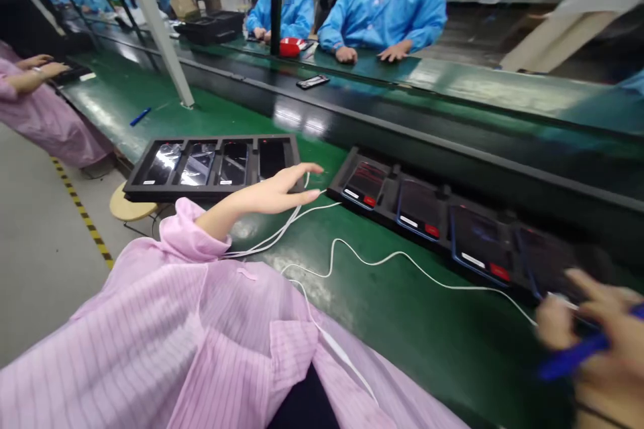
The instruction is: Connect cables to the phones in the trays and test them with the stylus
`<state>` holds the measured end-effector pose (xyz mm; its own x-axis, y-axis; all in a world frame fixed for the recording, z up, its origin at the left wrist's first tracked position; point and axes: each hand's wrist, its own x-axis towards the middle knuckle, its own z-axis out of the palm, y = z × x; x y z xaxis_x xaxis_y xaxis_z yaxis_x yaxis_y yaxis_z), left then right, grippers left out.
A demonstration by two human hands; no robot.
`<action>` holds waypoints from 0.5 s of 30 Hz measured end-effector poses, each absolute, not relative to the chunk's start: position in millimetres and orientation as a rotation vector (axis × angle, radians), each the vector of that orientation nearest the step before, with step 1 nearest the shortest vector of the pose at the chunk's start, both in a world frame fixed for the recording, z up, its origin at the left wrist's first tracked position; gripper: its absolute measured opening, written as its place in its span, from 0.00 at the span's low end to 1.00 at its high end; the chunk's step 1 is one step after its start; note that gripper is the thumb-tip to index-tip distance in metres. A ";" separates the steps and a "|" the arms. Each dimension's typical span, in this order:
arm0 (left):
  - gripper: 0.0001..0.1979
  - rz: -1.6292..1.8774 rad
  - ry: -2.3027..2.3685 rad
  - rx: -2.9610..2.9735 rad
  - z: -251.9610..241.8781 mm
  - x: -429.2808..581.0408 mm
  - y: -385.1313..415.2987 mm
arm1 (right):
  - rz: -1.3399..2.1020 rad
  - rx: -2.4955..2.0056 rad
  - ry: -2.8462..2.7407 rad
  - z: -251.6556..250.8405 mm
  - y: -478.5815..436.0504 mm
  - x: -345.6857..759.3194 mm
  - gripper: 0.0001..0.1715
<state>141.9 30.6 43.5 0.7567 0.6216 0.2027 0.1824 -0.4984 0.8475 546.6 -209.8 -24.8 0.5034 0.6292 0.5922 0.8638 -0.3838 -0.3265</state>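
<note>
While our left hand [282, 192] hovers open over white cables [274, 236], our right hand [598, 342] grips a blue pen [573, 356]. Cable contact unclear.

I note a pale pink smock [166, 342] with fine stripes, its left sleeve [184, 236] gathered at the cuff. Left hand [282, 193] and right hand [601, 332] are bare. Dark trousers [304, 407] beneath

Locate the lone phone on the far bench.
Head view, upper centre: the phone lies on the far bench, below the red object, left of a co-worker's hand.
</note>
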 end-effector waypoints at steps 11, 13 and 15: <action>0.24 0.346 0.852 2.548 4.7 107.9 -36.0 | 0.302 -1.780 -1.742 -49.6 -183.1 398.3 0.23; 0.27 0.253 0.896 2.548 -3.7 109.9 -44.4 | 0.320 -1.821 -1.669 -44.5 -191.5 389.3 0.26; 0.29 0.210 0.947 2.539 -9.6 107.8 -52.2 | 0.302 -1.859 -1.609 -42.0 -201.9 375.6 0.28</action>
<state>107.8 -52.2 -9.6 0.7565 0.6540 -0.0050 0.5906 -0.6797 0.4350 375.6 -201.9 -42.0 0.2198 0.9462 0.2373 0.7960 -0.0333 -0.6044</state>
